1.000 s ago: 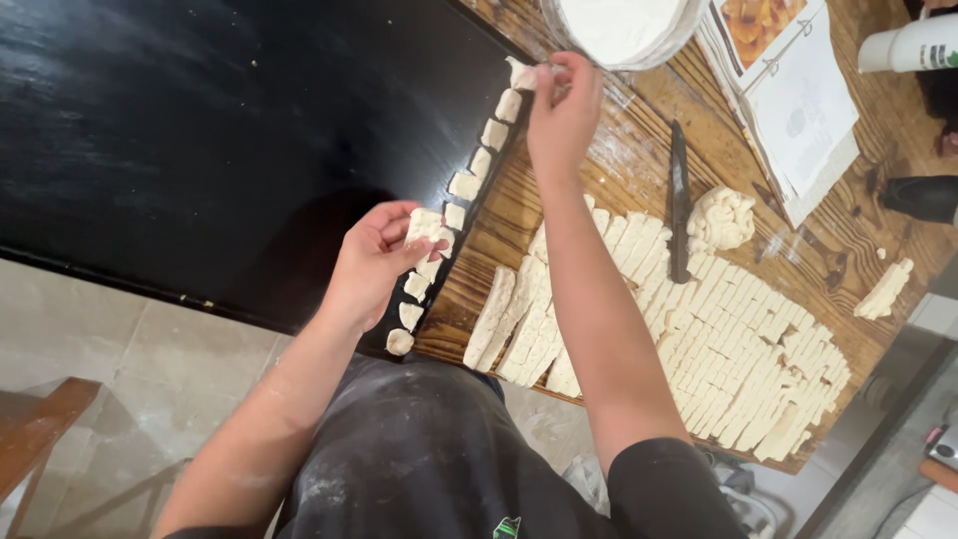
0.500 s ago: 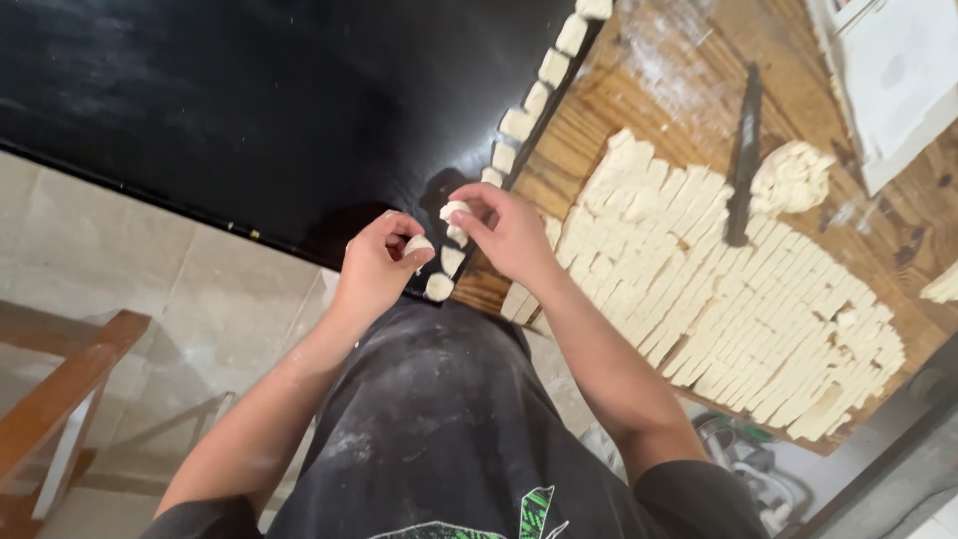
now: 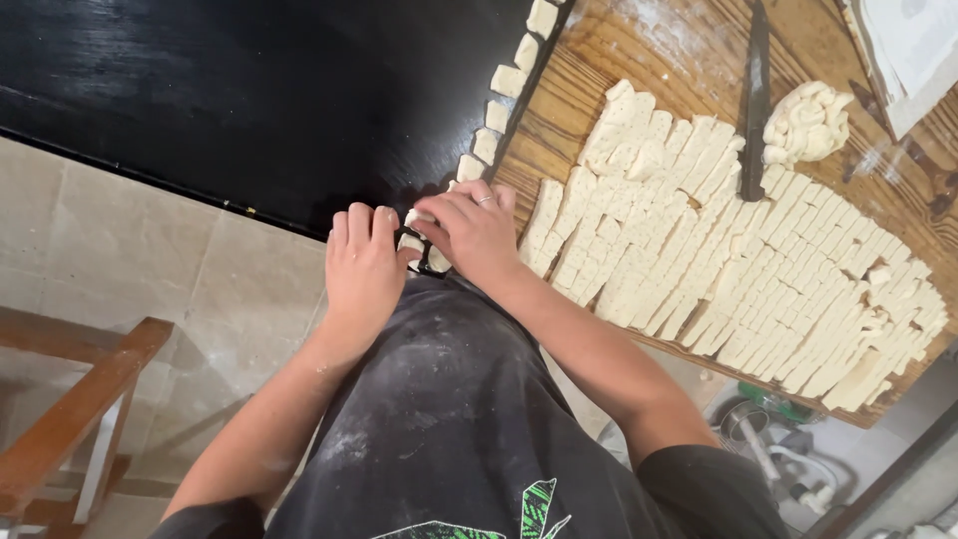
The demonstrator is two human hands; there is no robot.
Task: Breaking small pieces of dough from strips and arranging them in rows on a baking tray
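Dough piece (image 3: 417,217), small and pale, sits pinched between both hands at the near corner of the black tray (image 3: 249,90), just above the person's flour-dusted dark shirt (image 3: 439,419). Left hand (image 3: 361,269) lies at about seven o'clock from the piece, fingers curled narrow with the tips touching it. Right hand (image 3: 474,232) comes in from four o'clock, its fingers closed around the same piece; a ring shows on one finger. How much of the piece each hand grips is hidden by the fingers.

At nine o'clock from the hands, lower left, stands a wooden chair frame (image 3: 70,419) on pale floor tiles (image 3: 130,240).

Going outward toward one o'clock, a row of dough squares (image 3: 507,80) runs along the tray's right edge, one after another, just beside the wooden board (image 3: 599,40). On the board, at three o'clock from the hands, lies a broad sheet of cut dough strips (image 3: 738,260), laid side by side and touching. Beyond it, at two o'clock, a dark knife (image 3: 755,100) lies on the board, and just beside its blade rests a lump of dough scraps (image 3: 806,123). White paper (image 3: 913,45) shows at the far right corner.
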